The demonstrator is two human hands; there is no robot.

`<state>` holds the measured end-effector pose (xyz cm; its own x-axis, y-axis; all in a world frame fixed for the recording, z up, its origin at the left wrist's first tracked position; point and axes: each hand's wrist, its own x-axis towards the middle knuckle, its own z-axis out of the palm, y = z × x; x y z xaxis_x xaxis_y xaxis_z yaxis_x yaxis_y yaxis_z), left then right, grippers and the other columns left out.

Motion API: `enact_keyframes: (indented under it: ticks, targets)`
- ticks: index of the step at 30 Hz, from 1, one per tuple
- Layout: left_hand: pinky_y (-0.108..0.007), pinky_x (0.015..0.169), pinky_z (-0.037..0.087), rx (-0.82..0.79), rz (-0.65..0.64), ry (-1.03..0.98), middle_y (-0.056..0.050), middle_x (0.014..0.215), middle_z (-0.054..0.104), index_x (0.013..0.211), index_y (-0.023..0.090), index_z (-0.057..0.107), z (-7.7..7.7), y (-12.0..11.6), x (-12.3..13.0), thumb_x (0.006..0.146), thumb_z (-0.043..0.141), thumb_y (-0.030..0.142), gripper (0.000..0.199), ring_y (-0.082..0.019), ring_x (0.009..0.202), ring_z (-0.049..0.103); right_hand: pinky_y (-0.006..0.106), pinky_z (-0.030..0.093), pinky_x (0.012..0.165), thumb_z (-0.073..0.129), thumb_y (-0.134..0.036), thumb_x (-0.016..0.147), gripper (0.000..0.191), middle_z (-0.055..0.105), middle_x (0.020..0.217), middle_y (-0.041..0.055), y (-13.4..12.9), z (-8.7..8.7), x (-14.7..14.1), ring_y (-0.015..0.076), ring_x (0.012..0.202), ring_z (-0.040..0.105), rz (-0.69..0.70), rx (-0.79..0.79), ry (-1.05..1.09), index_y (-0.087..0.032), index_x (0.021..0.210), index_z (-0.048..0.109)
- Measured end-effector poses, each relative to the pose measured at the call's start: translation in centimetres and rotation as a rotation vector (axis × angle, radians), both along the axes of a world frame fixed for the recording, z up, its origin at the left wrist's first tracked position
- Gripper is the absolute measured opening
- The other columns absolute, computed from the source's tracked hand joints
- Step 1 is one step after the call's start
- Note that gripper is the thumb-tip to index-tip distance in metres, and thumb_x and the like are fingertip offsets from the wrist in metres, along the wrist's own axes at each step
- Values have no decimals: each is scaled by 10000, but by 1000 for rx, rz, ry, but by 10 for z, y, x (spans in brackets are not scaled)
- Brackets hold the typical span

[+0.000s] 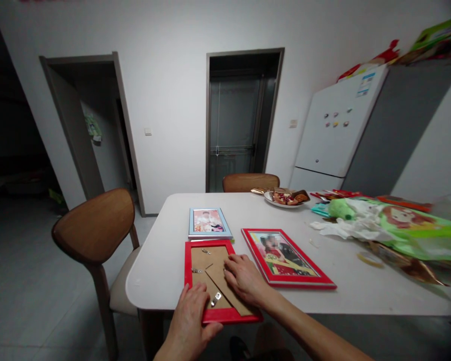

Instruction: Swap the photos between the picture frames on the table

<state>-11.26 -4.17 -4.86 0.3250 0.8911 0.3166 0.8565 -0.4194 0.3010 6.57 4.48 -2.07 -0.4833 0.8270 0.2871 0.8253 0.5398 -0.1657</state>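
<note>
A red picture frame [191,255] lies face down at the table's near edge, its brown backing board [205,256] showing with several metal clips. A strip of the same brown board, likely the frame's stand, slants across the lower right of the back. My left hand [191,316] grips the frame's near left corner, fingers over the side and thumb by the near edge. My right hand [246,281] rests on the right part of the back with fingers apart and bent; its fingertips partly hide the board. Right of it, a second red picture frame [263,271] lies face up.
A light blue picture frame [191,223] lies beyond the red one on the white table [160,240]. Farther back stands a plate of food [285,200]. Bags and crumpled tissues [355,230] crowd the right side, near a roll of tape [370,259]. Wooden chairs [97,225] stand around.
</note>
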Motion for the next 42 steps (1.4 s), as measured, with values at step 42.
enact_keyframes:
  ticks: [42]
  targets:
    - [-543,942,316,5,-26,-149,-161,1138,545,944,127,532,-4,-4,-1,598,658,171,370,-292,1085,474,201,343,623,466,-200,776,241,579,674,36,16,-12,-75,102,653,499,242,-121,188,-141,616,637]
